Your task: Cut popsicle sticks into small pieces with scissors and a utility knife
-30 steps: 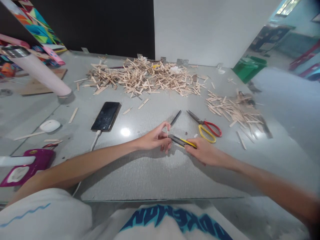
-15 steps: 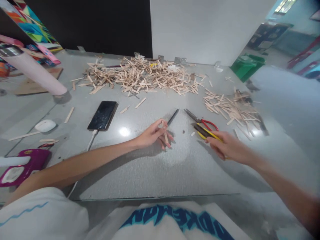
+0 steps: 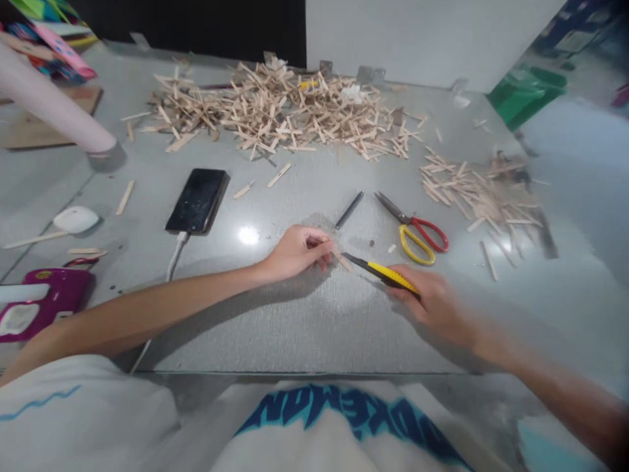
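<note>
Between the thumb and fingers of my left hand [image 3: 305, 252] is a short wooden stick [image 3: 344, 262], its free end pointing right and down. My right hand [image 3: 426, 298] is closed around the yellow and black handle of a utility knife [image 3: 390, 275]. The knife's dark blade end reaches left to the stick; whether it touches the wood I cannot tell. Just beyond my hands lie a dark pen-like rod [image 3: 350, 210] and scissors [image 3: 413, 229] with one red and one yellow handle loop.
A large heap of wooden stick pieces [image 3: 295, 118] spreads along the back, with a smaller pile [image 3: 484, 190] at right. Left are a phone [image 3: 197, 200] on a white cable, a white mouse-like case [image 3: 76, 219], a purple device [image 3: 54, 301] and a pink bottle [image 3: 59, 105].
My right hand has lifted the utility knife off the scissors and brought it left to the stick. My left hand has turned the stick and drawn its fingers in. The view has tilted down.
</note>
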Tool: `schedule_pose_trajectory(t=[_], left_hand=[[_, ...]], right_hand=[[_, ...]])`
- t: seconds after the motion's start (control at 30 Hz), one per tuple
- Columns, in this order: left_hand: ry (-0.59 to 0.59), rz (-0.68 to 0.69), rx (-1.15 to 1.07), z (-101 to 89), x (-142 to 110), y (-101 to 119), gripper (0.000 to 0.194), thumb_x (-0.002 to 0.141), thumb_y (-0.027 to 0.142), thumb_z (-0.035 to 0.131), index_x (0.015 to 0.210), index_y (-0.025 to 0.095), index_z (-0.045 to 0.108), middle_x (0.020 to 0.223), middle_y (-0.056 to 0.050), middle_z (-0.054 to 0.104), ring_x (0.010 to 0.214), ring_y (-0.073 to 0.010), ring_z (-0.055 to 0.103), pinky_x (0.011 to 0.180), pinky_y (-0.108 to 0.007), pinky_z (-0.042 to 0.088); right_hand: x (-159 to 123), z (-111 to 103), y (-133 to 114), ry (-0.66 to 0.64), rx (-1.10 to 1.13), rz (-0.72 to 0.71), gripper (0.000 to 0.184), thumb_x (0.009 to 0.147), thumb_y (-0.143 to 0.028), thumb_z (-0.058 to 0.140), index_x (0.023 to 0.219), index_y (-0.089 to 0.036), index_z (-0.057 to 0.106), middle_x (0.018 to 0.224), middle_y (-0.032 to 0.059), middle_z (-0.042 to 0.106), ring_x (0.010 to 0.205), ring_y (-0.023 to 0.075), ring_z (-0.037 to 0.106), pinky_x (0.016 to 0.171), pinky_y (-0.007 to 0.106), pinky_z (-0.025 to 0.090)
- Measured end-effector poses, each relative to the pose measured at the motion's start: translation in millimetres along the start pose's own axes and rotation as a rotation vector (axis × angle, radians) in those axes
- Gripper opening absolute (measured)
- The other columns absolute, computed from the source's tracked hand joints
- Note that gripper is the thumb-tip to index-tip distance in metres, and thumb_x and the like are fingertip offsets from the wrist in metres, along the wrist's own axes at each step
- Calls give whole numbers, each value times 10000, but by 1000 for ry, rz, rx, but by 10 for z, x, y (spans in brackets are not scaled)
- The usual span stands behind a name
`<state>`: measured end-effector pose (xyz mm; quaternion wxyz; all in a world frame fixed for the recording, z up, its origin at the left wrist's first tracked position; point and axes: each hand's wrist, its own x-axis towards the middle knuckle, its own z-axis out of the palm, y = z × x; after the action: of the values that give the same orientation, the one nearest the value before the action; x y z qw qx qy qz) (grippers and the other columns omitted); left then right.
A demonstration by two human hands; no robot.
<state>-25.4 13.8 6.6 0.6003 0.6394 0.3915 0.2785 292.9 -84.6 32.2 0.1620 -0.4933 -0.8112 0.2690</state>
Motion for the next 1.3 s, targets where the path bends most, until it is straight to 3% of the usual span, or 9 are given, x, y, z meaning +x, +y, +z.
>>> schedule_pose_trajectory(t=[0.13, 0.27, 0.53, 1.3], left_hand=[[36, 4, 82, 14, -16, 33, 330, 1075, 304, 711, 780, 158, 735, 649, -13, 731, 434, -79, 618, 396, -163, 407], [52, 24, 124, 33, -23, 75, 304, 1053, 251, 706, 760, 170, 721, 637, 5, 725, 466, -84, 652, 456, -169, 446], [67, 35, 236, 36, -34, 81, 350, 1056, 332, 679, 734, 196, 659, 570, 20, 679, 458, -102, 630, 494, -204, 447], [87, 44, 288, 52, -38, 67, 385, 1058, 336, 643, 696, 207, 612, 526, 23, 648, 445, -104, 585, 503, -221, 405]], right_hand=[[-23, 24, -62, -11, -14, 26, 341, 1174, -420, 542, 1402, -234, 714, 1249, 143, 833, 1104, 338, 804, 990, 493, 649], [-25, 6, -135, -30, -42, 64, 345, 1168, -370, 533, 1432, -230, 705, 1288, 149, 830, 1172, 347, 806, 1036, 516, 660], [-28, 9, -157, -38, -57, 72, 374, 1165, -373, 523, 1462, -234, 703, 1337, 160, 820, 1202, 365, 809, 1047, 542, 674], [-42, 86, -195, -35, -32, 73, 303, 1163, -325, 517, 1387, -211, 686, 1287, 164, 821, 1130, 334, 811, 976, 462, 671]])
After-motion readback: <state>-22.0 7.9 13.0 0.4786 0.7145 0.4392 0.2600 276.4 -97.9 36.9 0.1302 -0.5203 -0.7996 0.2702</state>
